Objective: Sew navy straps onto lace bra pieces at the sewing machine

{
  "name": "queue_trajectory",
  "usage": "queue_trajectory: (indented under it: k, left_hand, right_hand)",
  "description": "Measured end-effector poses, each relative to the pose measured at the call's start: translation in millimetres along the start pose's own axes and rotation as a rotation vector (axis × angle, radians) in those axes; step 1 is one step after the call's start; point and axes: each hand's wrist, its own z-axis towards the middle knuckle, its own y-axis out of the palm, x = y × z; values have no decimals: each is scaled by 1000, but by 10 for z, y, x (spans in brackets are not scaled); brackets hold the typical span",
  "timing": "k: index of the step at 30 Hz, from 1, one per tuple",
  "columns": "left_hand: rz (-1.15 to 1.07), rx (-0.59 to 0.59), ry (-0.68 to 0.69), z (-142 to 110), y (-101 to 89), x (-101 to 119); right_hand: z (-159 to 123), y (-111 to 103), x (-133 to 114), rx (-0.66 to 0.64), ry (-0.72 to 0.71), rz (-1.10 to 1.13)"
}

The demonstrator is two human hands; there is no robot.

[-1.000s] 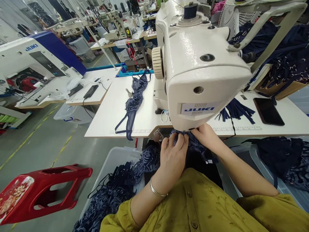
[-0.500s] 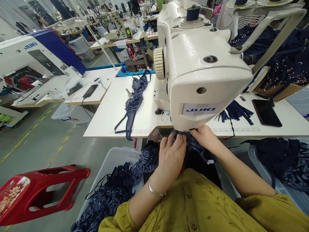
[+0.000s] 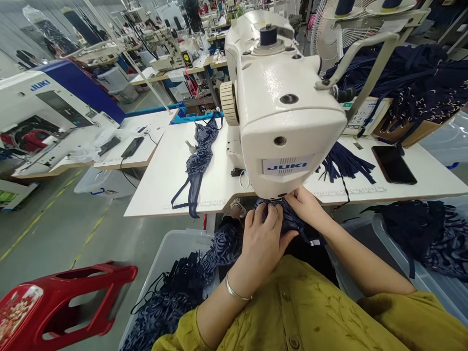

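Below the head of a white sewing machine (image 3: pixel 292 122), a navy patterned bra (image 3: pixel 291 219) hangs over the table's front edge, with a small white tag on it. My left hand (image 3: pixel 262 236) presses bent fingers onto the fabric in front of the machine head, its thumb stretched out to the right along the cloth. Close beside it, my right hand (image 3: pixel 304 204) pinches the bra's edge; its fingertips are partly hidden behind the machine head. The needle area is also hidden. More patterned cups (image 3: pixel 227 241) trail leftward from my left hand towards a bin.
Another bra (image 3: pixel 201 163) lies on the white table (image 3: pixel 157 180) at left. Navy straps (image 3: pixel 347 163) and a black phone (image 3: pixel 394 165) are at right. Plastic bins (image 3: pixel 171 239) of garments flank my lap. A red stool (image 3: pixel 84 292) stands on the floor at left.
My left thumb has spread out to the right, away from the fingers. My right hand stays near the machine head. The whole view has shifted slightly.
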Motion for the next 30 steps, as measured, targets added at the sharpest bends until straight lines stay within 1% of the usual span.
queue_trajectory:
  k: [3,6,9,11,16,20,30]
  left_hand:
    - [-1,-14,0,-22,-8,-13]
    - [-10,25,-1,-66,9,-57]
    - [17,83,113,-107,58,-90]
    - [45,84,166,-124,85,-83]
    - [119,57,75,-119,74,-4]
    - [131,32,11,-85,66,33]
    - [175,29,-27,-45,81,81]
  right_hand:
    - [-35,-4,25,-11,-20,88]
    - [-123,-12,-3,-52,-29,146]
    - [-202,-2,-28,-70,-38,170]
    - [-216,10,-24,-57,-41,171]
    - [-147,23,4,-6,-72,70]
    - [-98,13,-29,29,-83,-24]
    - [-55,9,-66,22,-41,-100]
